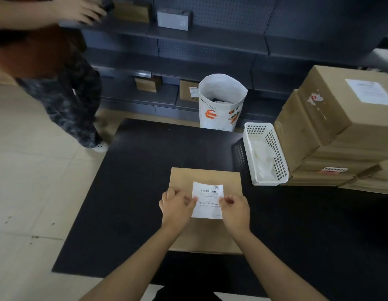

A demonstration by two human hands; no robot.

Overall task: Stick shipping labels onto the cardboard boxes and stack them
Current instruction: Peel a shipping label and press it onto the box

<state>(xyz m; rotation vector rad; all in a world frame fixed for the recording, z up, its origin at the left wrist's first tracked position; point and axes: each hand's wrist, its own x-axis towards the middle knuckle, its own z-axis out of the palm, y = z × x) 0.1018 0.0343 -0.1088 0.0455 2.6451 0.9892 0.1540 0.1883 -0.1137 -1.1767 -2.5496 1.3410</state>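
On the black table [145,192] a cardboard box [205,233] lies flat while the left hand [176,206] and right hand [235,210] pinch the shipping label [207,200] by its side edges just above the lid, apparently placing it, so pressing it down smooth likely comes next.

Setting, taken from the black table [145,192] as landmark. Beyond the table's far edge stands dark grey shelving [210,44] with perforated back panels, its tiers running across the whole width of the scene. Left of the table lies a floor of pale beige tiles [32,181], marked with small dark specks near the table's near-left corner. Between the table's far edge and the shelving base stands a white printed bag [221,105], upright and open at the top. Light is soft and even, with a faint sheen on one shelf edge.
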